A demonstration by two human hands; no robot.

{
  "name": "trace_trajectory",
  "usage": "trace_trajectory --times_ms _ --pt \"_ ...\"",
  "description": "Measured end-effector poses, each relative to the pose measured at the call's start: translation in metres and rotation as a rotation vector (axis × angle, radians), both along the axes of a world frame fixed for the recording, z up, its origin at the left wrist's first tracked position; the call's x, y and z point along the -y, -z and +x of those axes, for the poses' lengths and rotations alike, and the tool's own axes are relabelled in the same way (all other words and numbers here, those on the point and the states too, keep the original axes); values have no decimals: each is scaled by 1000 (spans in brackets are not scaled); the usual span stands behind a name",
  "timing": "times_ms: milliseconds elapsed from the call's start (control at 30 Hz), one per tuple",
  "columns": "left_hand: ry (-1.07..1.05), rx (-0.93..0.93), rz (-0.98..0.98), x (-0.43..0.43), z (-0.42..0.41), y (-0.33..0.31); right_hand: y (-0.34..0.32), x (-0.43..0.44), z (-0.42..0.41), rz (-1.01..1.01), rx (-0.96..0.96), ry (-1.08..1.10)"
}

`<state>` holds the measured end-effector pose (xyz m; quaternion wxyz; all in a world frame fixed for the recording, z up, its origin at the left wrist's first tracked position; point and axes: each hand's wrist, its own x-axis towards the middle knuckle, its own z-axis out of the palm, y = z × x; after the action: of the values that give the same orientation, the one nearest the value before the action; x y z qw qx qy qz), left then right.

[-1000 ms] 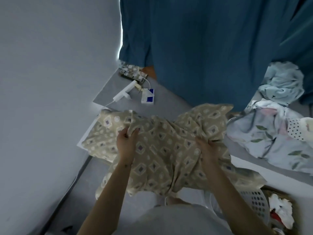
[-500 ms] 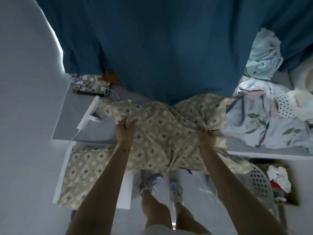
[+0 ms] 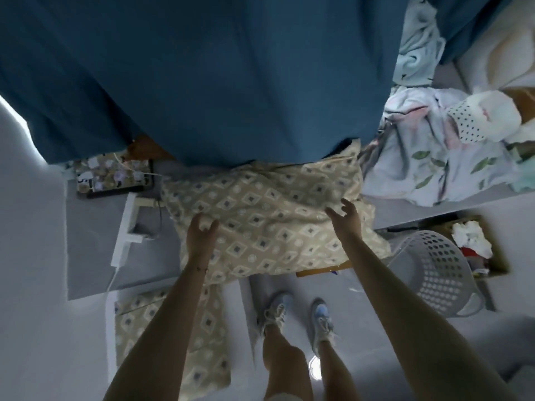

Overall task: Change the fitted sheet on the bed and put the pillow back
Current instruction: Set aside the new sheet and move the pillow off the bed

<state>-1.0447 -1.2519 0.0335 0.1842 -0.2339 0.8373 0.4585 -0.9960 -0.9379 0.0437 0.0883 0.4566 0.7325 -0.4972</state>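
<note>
A beige fitted sheet (image 3: 269,224) with a diamond pattern lies bunched on the edge of the grey mattress (image 3: 92,250), under a blue curtain. My left hand (image 3: 201,240) hovers at the sheet's near left side, fingers loosely spread and gripping nothing. Over the sheet's right side, my right hand (image 3: 346,218) is spread open just above the cloth. More cloth of the same pattern (image 3: 173,342) lies flat lower left, beside the bed; I cannot tell whether it is a pillow.
A blue curtain (image 3: 202,76) hangs over the far side. A white power strip (image 3: 126,230) and a patterned tablet case (image 3: 113,178) lie on the mattress at left. Floral bedding (image 3: 428,160) is piled at right. A white laundry basket (image 3: 443,270) and a cardboard box (image 3: 492,256) stand by my feet.
Both hands have let go of the beige sheet, which has dropped into a heap on the mattress edge. The view has tilted further down toward my legs.
</note>
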Motion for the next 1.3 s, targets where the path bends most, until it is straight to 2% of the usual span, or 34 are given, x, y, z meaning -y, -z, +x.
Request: trace_trajectory --times_ms 167,267,467,633,800,967,1133,1300 --pt "139 -38 124 -58 28 -59 -75 -15 58 -88 -101 102" --pt "309 -57 156 -108 60 -97 -116 -29 119 -94 -169 191" --pt "675 -25 309 -206 152 -139 -177 -58 275 100 -187 331" --pt "1048 43 446 -307 236 -162 -187 -88 412 181 -196 602" --pt "1396 -14 410 -422 332 -168 -182 -128 528 166 -271 838" --pt "1598 28 430 -519 440 -169 -189 -175 624 238 -275 1029" --pt "1697 137 439 -599 539 -173 -193 -218 702 294 -269 1306" --pt "1911 196 447 -697 610 -166 -169 -278 758 263 -212 1523"
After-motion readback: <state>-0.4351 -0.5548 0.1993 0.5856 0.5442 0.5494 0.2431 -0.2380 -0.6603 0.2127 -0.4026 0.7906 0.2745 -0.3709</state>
